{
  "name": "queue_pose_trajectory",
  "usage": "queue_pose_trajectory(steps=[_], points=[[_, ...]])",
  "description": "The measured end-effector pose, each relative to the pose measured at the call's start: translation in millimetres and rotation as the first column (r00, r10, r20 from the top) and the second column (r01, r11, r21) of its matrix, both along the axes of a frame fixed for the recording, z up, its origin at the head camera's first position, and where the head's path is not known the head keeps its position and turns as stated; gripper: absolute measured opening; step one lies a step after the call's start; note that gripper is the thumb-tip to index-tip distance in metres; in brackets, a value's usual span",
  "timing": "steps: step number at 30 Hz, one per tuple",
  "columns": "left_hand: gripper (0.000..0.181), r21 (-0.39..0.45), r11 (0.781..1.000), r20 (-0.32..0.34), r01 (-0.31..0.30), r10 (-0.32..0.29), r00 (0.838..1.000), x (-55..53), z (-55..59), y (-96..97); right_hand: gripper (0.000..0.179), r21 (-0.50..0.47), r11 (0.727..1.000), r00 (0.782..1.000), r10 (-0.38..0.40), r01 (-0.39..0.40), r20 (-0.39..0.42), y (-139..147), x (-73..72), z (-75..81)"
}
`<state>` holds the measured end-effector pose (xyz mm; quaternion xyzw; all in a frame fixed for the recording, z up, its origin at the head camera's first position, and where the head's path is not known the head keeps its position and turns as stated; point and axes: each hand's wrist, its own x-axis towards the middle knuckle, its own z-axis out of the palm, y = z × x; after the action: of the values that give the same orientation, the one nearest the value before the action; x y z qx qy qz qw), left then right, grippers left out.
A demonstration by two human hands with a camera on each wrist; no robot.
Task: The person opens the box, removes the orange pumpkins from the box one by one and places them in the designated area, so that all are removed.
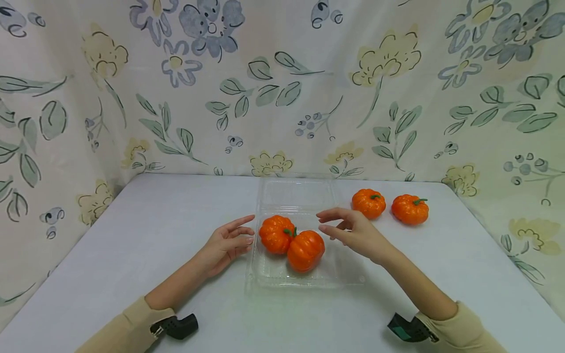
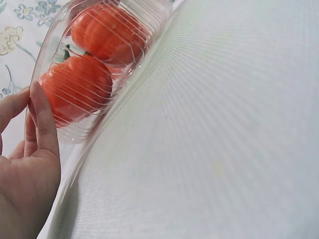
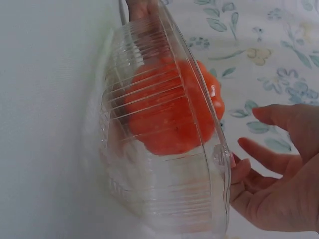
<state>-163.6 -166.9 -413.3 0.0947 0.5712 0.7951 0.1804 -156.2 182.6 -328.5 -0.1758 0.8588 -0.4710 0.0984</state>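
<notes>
A clear plastic clamshell box (image 1: 304,280) lies with its lid (image 1: 295,193) folded back at the rear. Two orange toy pumpkins with green stems sit inside it, one at the left (image 1: 275,235) and one nearer the front (image 1: 306,251). Beside the left rim is my left hand (image 1: 225,247), fingers loosely bent; in the left wrist view its fingertips meet the rim. My right hand (image 1: 355,233) hovers over the box's right side, thumb and fingers apart, holding nothing. In the right wrist view a fingertip is close to the rim; whether it touches, I cannot tell.
Two more orange pumpkins, one (image 1: 368,203) just behind my right hand and one (image 1: 410,210) farther right, rest on the white table (image 1: 185,201). A floral curtain (image 1: 273,122) hangs behind the table and along its sides.
</notes>
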Motion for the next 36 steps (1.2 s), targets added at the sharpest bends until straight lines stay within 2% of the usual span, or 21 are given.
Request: queue_pose_trajectory(steps=[11, 36], points=[[0.065, -0.006, 1.000, -0.009, 0.003, -0.003, 1.000, -0.3, -1.1, -0.7, 0.036, -0.029, 0.993, 0.993, 0.116, -0.116, 0.012, -7.4, -0.7, -11.3], [0.066, -0.007, 1.000, -0.002, -0.003, 0.003, 1.000, 0.2, -0.1, 0.2, 0.042, 0.045, 0.971, 0.971, 0.235, -0.236, 0.038, -12.9, 2.8, -18.8]])
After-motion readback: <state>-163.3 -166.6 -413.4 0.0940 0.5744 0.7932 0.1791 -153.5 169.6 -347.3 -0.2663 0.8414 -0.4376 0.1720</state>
